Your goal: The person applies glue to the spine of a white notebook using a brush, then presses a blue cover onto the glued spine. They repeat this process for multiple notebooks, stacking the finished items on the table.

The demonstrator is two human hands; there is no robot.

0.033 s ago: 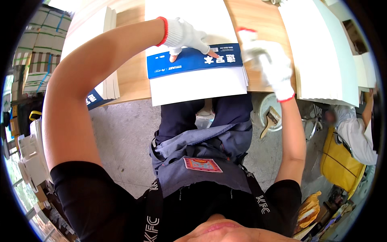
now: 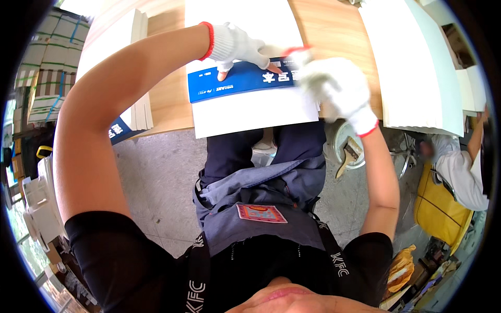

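Observation:
A large white sheet lies on the wooden table, and a blue strip with white print runs across it. My left hand, in a white glove with a red cuff, rests flat on the strip with its fingers spread. My right hand, in the same kind of glove, is blurred over the strip's right end. A small red-tipped thing shows at its fingertips. I cannot tell what it is or whether the hand holds it.
Stacks of white sheets stand at the table's left and right. A pail with a brush sits on the floor under the table edge. Another person sits at the right beside a yellow seat. Bundled cartons are far left.
My right hand has shifted a little to the left along the blue strip and is now blurred. My left hand stays on the strip.

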